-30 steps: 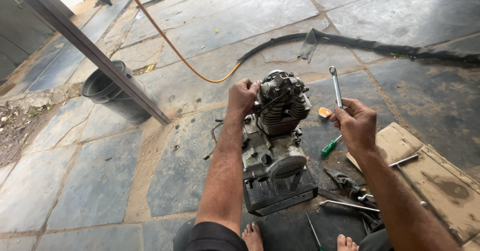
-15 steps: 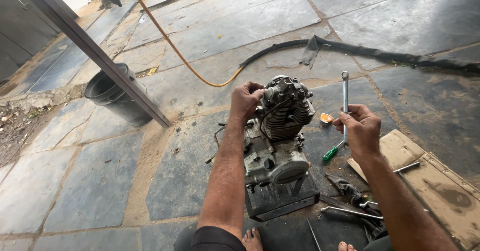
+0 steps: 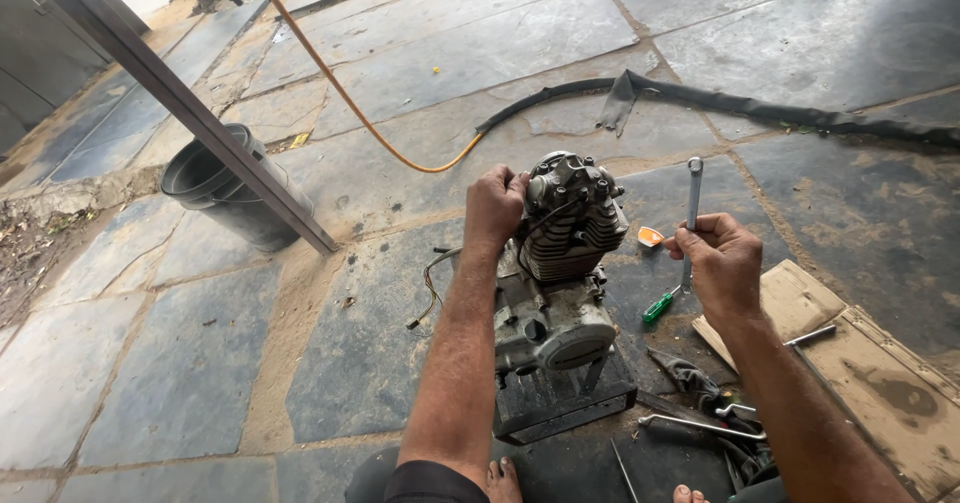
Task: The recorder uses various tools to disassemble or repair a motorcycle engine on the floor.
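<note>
1. Upright on a block (image 3: 560, 403) on the floor, the engine (image 3: 560, 263) is steadied at its head by the closed left hand (image 3: 495, 208).
2. Beside it, a wrench (image 3: 692, 203) is gripped upright in the right hand (image 3: 722, 263) — kept ready, apparently.

Floor (image 3: 180, 383): grey stone slabs with sandy joints. Resting directly on it: a small engine (image 3: 560, 273) on a dark block, a green-handled screwdriver (image 3: 660, 306), loose wrenches (image 3: 700, 425), flattened cardboard (image 3: 880, 383), a black bucket (image 3: 225, 188), an orange hose (image 3: 340, 93) and a black rubber strip (image 3: 760, 113).
</note>
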